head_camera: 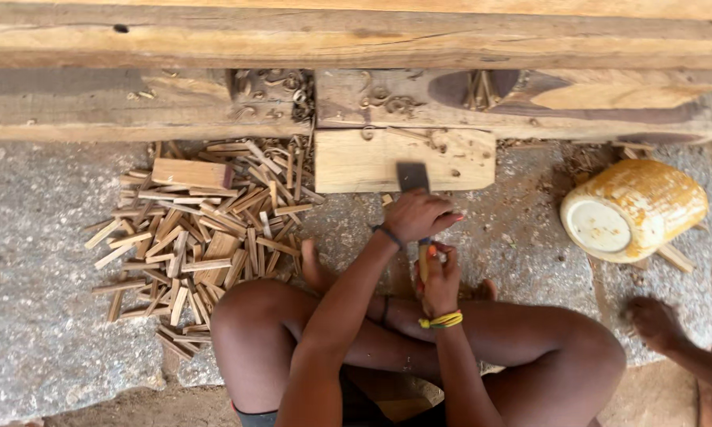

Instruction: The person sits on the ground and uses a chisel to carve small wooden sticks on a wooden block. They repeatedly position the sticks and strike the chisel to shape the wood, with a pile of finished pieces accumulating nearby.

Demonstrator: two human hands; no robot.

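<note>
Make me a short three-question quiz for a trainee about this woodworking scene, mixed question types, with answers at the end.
1. True or false: the pile of small wood sticks lies to the person's left of the crossed legs.
2. Multiple choice: the left hand has its grip on a tool whose flat dark blade rests against: A) the yellow pot, B) the pale wood block, C) the stick pile.
3. Fill in: the yellow pot lies tipped on its ____.

Key: 1 true; 2 B; 3 side. The right hand, wearing a yellow wristband, holds a thin piece; what it is cannot be told.
</note>
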